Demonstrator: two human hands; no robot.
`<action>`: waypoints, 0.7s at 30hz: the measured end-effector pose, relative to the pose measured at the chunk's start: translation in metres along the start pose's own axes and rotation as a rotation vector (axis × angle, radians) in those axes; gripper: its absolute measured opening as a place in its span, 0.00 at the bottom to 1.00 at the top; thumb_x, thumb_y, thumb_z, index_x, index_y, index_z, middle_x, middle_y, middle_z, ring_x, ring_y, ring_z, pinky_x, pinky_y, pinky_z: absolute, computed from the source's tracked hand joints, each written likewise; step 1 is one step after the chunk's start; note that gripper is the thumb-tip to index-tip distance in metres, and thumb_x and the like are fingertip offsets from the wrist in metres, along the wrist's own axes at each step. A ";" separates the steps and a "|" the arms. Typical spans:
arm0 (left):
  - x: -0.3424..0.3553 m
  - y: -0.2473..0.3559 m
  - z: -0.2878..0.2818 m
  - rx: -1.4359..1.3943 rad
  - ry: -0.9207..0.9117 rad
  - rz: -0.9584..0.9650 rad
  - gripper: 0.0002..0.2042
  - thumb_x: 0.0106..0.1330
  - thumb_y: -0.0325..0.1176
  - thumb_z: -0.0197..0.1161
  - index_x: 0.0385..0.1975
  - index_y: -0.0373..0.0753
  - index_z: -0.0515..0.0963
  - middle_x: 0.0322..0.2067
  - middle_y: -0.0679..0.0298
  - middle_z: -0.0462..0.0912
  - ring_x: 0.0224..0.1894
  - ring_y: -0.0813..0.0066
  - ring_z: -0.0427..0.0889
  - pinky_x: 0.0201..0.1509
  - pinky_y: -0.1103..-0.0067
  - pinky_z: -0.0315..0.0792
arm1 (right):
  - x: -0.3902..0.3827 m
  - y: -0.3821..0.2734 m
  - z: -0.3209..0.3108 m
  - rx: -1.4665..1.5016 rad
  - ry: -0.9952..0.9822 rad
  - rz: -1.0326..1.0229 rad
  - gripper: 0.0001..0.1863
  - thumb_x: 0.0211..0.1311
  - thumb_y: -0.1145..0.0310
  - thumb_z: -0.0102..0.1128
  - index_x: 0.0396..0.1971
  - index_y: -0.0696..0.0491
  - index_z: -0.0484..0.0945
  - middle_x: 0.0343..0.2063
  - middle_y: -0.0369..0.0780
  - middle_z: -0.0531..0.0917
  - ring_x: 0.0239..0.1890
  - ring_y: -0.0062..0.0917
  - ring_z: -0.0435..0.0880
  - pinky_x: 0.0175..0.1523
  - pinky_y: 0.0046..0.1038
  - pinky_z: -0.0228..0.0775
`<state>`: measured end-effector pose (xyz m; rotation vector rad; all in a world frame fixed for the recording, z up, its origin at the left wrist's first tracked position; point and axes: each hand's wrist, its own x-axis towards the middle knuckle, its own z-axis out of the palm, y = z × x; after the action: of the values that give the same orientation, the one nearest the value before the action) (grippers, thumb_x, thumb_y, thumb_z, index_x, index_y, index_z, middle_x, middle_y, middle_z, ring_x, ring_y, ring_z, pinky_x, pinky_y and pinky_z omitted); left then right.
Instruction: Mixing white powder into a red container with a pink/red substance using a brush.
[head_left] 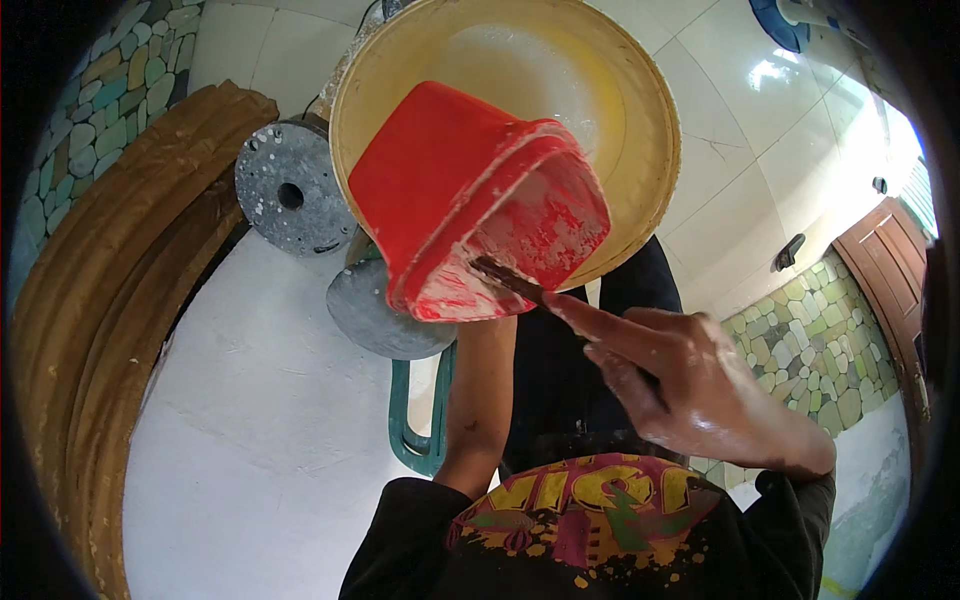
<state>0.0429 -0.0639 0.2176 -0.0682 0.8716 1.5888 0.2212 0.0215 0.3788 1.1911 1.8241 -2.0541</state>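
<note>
A red plastic tub [430, 170] is tipped on its side, its mouth facing me and its inner walls coated with whitish paste. My left forearm rises behind it; the tub appears to be held up by my left hand, which it hides completely. At the tub's mouth, my right hand [690, 385] is closed around a narrow, dark, stick-like scraper [515, 283], index finger laid along it. The scraper's tip touches the pasty inner wall. Beneath the tub stands a large round yellowish basin [655, 190] with cloudy, bubbly liquid in it.
Left of the basin is a grey speckled disc [290, 190] with a centre hole. Nearer me are a grey rounded piece [375, 315] and a green plastic loop [405, 425]. Brown sheeting [130, 250] lies far left beside a white surface [250, 420]. A brown door [885, 265] stands right.
</note>
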 end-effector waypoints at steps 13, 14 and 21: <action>0.002 0.006 0.002 0.023 0.009 0.013 0.42 0.55 0.65 0.61 0.63 0.41 0.63 0.60 0.60 0.70 0.58 0.58 0.71 0.59 0.60 0.71 | 0.033 0.004 -0.009 0.111 0.095 -0.176 0.19 0.61 0.78 0.52 0.53 0.57 0.74 0.26 0.48 0.82 0.27 0.40 0.83 0.36 0.37 0.75; 0.003 0.005 0.001 0.024 0.011 0.018 0.42 0.55 0.65 0.61 0.63 0.41 0.63 0.60 0.60 0.70 0.58 0.58 0.71 0.59 0.60 0.71 | 0.025 -0.002 -0.015 0.133 0.009 -0.101 0.20 0.62 0.78 0.52 0.56 0.56 0.73 0.25 0.47 0.82 0.24 0.36 0.83 0.33 0.35 0.74; 0.012 0.007 -0.001 0.043 0.057 0.035 0.42 0.54 0.66 0.62 0.63 0.41 0.63 0.60 0.60 0.70 0.59 0.58 0.71 0.60 0.60 0.71 | 0.042 0.008 -0.007 0.064 0.067 -0.147 0.21 0.64 0.77 0.52 0.58 0.55 0.72 0.27 0.47 0.83 0.27 0.33 0.83 0.35 0.33 0.73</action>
<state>0.0334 -0.0546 0.2144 -0.0685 0.9560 1.6063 0.2005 0.0414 0.3465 1.1880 1.9438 -2.1914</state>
